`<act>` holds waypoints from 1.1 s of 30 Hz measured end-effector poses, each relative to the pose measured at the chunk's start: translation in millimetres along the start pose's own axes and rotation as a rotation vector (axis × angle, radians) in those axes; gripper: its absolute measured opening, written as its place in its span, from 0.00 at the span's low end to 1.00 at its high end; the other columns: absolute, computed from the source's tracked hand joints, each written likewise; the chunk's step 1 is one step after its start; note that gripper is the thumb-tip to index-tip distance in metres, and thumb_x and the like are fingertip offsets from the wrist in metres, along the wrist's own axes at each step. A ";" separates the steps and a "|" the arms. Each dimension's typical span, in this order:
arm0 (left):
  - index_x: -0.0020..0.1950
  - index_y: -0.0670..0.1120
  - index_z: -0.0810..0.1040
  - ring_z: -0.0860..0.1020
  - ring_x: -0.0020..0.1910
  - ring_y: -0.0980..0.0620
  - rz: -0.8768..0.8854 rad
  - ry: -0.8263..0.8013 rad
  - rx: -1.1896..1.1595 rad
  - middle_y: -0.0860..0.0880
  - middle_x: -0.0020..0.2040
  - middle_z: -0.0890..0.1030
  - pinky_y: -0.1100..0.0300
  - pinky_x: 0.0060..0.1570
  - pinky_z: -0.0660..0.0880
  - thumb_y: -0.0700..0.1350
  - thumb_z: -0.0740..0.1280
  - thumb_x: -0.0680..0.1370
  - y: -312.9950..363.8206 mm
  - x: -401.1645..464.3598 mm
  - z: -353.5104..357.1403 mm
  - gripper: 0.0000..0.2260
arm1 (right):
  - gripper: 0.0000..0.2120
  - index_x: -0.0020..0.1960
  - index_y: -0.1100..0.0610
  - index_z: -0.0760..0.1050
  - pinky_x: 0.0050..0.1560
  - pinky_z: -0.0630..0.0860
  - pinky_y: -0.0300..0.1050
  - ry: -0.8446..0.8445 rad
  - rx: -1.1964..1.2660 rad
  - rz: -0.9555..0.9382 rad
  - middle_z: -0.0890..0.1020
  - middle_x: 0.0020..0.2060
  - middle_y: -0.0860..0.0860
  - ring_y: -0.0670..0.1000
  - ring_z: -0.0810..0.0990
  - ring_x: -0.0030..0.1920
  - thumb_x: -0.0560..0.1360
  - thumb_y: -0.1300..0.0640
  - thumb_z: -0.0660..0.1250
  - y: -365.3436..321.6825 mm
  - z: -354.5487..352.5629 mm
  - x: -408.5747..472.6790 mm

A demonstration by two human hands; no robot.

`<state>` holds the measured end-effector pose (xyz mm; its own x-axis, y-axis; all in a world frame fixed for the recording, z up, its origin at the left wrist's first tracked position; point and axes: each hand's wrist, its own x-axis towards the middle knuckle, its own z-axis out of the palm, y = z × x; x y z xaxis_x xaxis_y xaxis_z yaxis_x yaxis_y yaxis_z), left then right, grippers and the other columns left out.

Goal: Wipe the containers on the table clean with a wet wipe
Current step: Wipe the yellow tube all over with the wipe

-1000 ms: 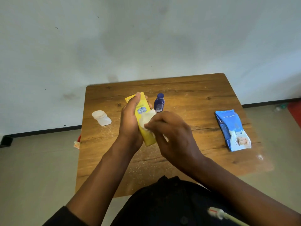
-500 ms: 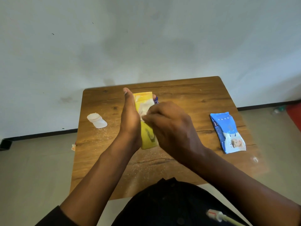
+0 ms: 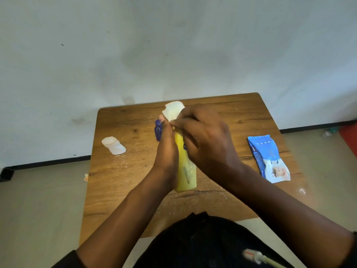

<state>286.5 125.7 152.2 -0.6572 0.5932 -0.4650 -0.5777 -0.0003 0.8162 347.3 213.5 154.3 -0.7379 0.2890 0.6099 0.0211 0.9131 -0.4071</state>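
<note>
Nearest, the left hand [image 3: 166, 151] grips the tall yellow plastic bottle [image 3: 185, 171] along its side and holds it upright over the brown wooden bench [image 3: 119, 171]; whether its base touches the wood or hangs just above it cannot be told. The right hand [image 3: 206, 144] pinches the crumpled white wet wipe [image 3: 172, 111] against the bottle's top end, and the wipe bulges out above the fingers.

The step in hand looks like cleaning the bottle's cap and shoulder. To do it well, the left hand should hold firm while the right turns the wipe right round the top, then draws it down each face in turn, refolding to a fresh patch when it soils. Pale specks scattered on the wood near the bottle suggest powder or crumbs, so a cleaned bottle is best put down away from them.

Just behind the left hand stands a small dark blue bottle [image 3: 158, 130], partly hidden. Further left, well apart, a white plastic bottle [image 3: 113, 145] lies on its side. To the right lies a flat blue wet-wipe packet [image 3: 267, 157]. None of the bottles shows what it holds: all are opaque.
</note>
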 end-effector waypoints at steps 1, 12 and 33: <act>0.60 0.47 0.81 0.87 0.46 0.50 -0.007 0.008 -0.015 0.46 0.46 0.88 0.58 0.41 0.83 0.65 0.49 0.85 1.8 1.7 -2.0 0.28 | 0.05 0.52 0.65 0.85 0.45 0.76 0.50 0.002 0.002 -0.016 0.84 0.47 0.59 0.56 0.81 0.47 0.77 0.66 0.74 -2.2 0.5 -5.5; 0.53 0.41 0.85 0.82 0.41 0.43 -0.051 -0.038 -0.019 0.40 0.43 0.83 0.57 0.41 0.79 0.69 0.48 0.82 26.4 15.5 -18.1 0.38 | 0.07 0.54 0.62 0.85 0.47 0.78 0.53 -0.168 0.151 -0.021 0.84 0.49 0.56 0.55 0.82 0.49 0.77 0.67 0.72 -6.6 2.7 -33.0; 0.56 0.43 0.84 0.86 0.45 0.44 -0.032 -0.003 -0.100 0.41 0.49 0.87 0.52 0.46 0.82 0.68 0.47 0.83 28.7 19.9 -23.3 0.35 | 0.08 0.54 0.62 0.85 0.44 0.78 0.52 -0.084 0.078 0.045 0.84 0.48 0.57 0.56 0.82 0.47 0.76 0.66 0.73 0.8 7.6 -5.6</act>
<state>245.6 118.8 158.4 -0.6361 0.5966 -0.4894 -0.6439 -0.0610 0.7626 346.3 210.4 145.3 -0.7912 0.3014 0.5321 0.0058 0.8738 -0.4863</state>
